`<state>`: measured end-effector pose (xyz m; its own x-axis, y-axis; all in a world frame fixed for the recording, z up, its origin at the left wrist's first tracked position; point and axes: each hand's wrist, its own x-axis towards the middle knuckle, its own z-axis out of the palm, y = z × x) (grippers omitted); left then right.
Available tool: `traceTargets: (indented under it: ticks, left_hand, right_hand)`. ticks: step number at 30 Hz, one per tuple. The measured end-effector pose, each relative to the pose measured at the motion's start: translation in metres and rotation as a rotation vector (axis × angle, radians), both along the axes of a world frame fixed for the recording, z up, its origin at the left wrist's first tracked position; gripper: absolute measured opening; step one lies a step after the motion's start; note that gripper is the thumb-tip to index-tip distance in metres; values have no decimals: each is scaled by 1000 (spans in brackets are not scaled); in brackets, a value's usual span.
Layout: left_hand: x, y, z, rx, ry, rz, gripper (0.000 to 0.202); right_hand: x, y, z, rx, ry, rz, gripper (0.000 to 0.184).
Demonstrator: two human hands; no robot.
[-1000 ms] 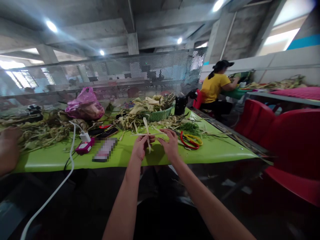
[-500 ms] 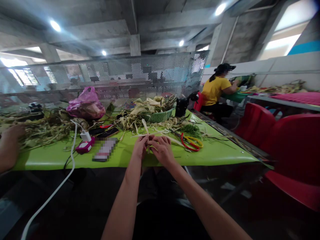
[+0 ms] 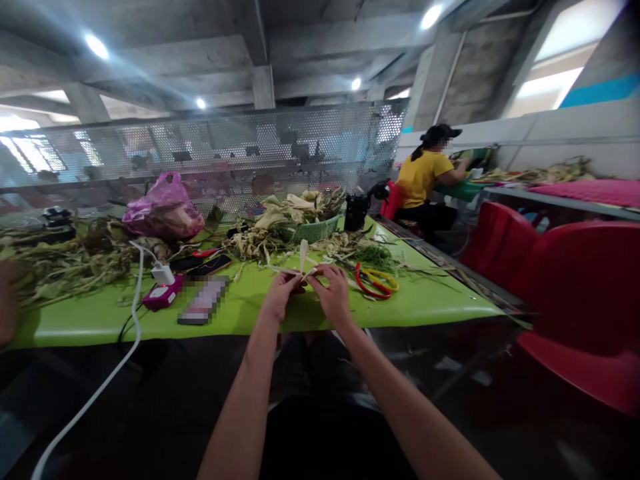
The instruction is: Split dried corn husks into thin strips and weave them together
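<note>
Pale dried husk strips (image 3: 303, 255) cross one another between my two hands, above the front of the green table (image 3: 250, 311). My left hand (image 3: 281, 293) pinches the strips from the left, thumb on top. From the right, my right hand (image 3: 331, 288) has its thumb and fingers closed on another part of the same strips. One broad strip stands up and away from me; a thinner end points left. Close to my right hand lie scissors (image 3: 373, 283) with red and yellow handles. Just beyond my hands is a green basket (image 3: 315, 230) heaped with dried husks.
A phone (image 3: 204, 300), a magenta power socket (image 3: 161, 293) with a white cable, and a pink plastic bag (image 3: 163, 207) are on the left. Behind stands a perforated metal screen (image 3: 225, 153). Red chairs (image 3: 580, 287) and a person in yellow (image 3: 423, 177) are right.
My right hand has turned, its thumb now showing over the strips. The upright strip has swung from leaning left to nearly straight. The view has shifted slightly right.
</note>
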<state>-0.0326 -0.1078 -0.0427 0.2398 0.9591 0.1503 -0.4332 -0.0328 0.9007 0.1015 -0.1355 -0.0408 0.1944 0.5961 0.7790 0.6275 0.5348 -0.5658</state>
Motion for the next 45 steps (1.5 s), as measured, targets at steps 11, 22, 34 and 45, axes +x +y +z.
traceTargets:
  ticks: [11, 22, 34, 45]
  left_hand:
    - [3, 0, 0, 54, 95, 105, 31]
    - [1, 12, -11, 40, 114, 297, 24]
    - [7, 7, -10, 243, 355, 212, 9]
    - [8, 1, -6, 351, 405, 118, 15]
  right_hand:
    - [2, 4, -3, -135, 101, 89, 17]
    - [-3, 8, -11, -205, 132, 284, 21]
    - [-1, 3, -4, -284, 611, 551, 18]
    - [2, 2, -1, -280, 712, 485, 22]
